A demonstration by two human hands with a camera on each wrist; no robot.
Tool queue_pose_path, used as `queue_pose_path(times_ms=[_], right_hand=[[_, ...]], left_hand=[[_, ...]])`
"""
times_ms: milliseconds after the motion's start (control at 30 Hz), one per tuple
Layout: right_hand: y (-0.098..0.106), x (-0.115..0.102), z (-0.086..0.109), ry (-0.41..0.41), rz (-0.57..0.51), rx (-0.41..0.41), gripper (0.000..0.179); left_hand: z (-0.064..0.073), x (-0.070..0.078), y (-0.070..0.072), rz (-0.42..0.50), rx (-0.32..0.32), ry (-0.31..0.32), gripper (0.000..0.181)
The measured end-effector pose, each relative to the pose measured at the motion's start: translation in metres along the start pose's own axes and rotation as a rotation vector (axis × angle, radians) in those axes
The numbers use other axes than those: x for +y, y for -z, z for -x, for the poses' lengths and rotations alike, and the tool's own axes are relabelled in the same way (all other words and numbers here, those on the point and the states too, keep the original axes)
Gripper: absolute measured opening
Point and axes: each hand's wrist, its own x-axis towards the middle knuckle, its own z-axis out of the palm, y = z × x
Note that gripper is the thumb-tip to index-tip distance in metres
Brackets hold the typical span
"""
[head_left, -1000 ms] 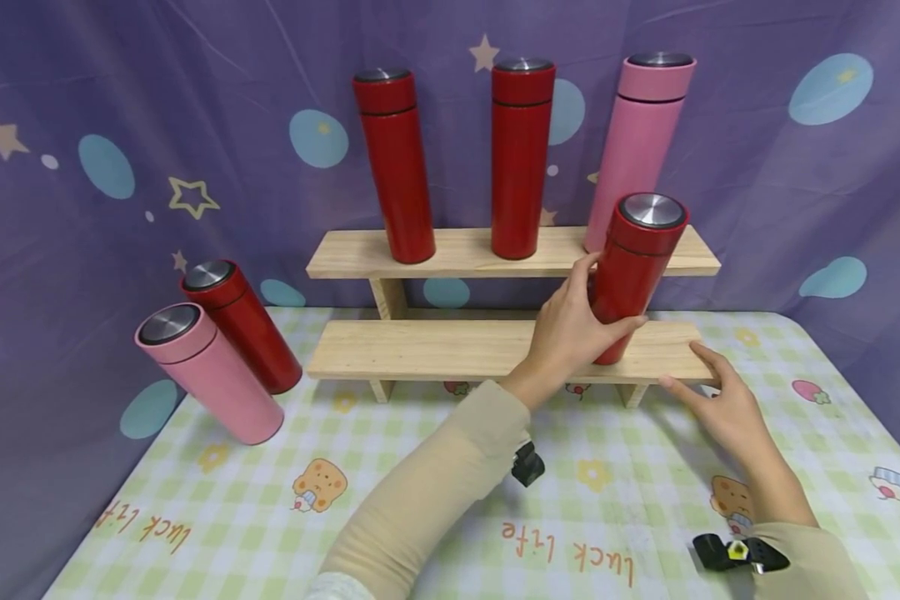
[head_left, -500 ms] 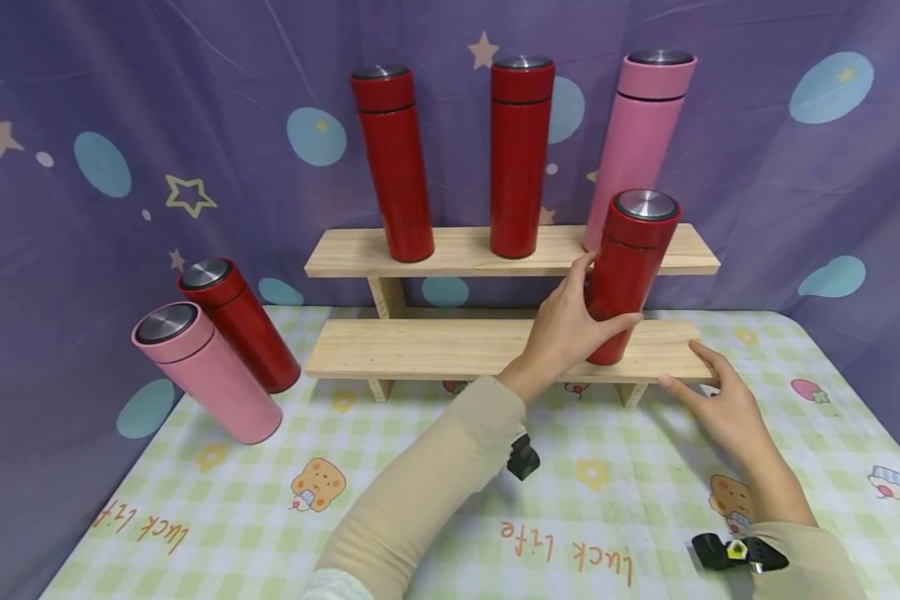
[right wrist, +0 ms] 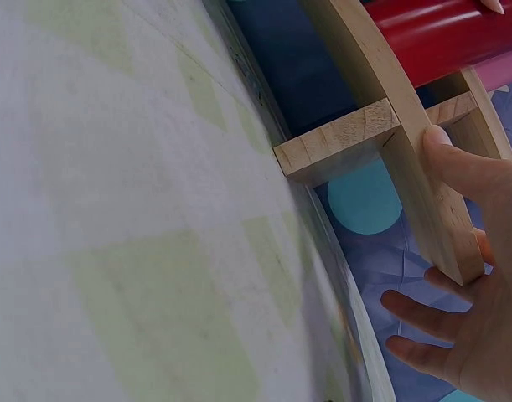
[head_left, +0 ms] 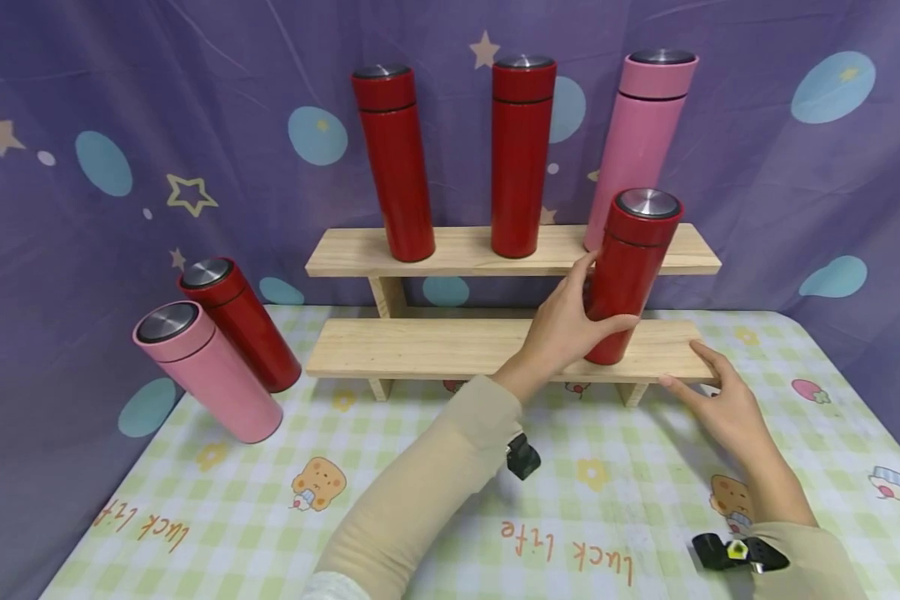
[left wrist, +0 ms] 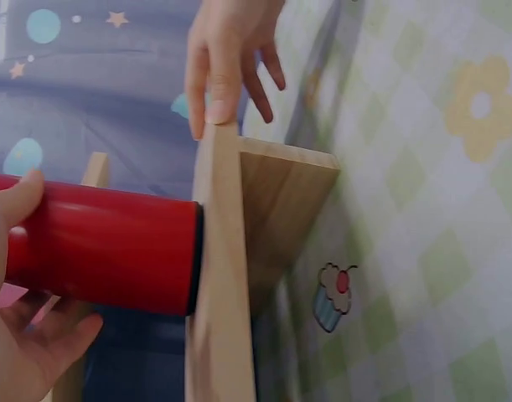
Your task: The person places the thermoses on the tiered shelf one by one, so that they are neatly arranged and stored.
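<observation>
My left hand (head_left: 566, 325) grips a red thermos bottle (head_left: 630, 271) with a silver lid. The bottle stands upright at the right part of the lower board of a two-tier wooden shelf (head_left: 420, 348), its base right at the board in the left wrist view. At that board's right end, my right hand (head_left: 723, 400) holds the corner, the thumb (right wrist: 444, 146) on the front edge and a finger round the end. Its other fingers hang free beside the wood. On the upper board stand two red bottles (head_left: 397, 167) (head_left: 523, 158) and a pink one (head_left: 637, 142), partly hidden behind the held bottle.
Left of the shelf, a pink bottle (head_left: 210, 375) and a red bottle (head_left: 243, 329) stand close together on the checkered tablecloth (head_left: 420, 467). A purple patterned curtain (head_left: 225, 108) hangs right behind the shelf.
The red bottle in my left hand has shifted slightly to the left along the lower board. My right hand stays at the board's end.
</observation>
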Motion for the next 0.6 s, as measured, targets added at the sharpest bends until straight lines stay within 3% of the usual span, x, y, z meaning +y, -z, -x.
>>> queue_pose_path(times_ms=[333, 600], right_hand=[[0.0, -0.001, 0.0, 0.006, -0.005, 0.005, 0.092], [0.0, 0.0, -0.001, 0.019, -0.003, 0.004, 0.091]], left_hand=[[0.017, 0.004, 0.023, -0.035, 0.009, -0.031, 0.075], [0.046, -0.006, 0.04, 0.075, 0.021, -0.069, 0.06]])
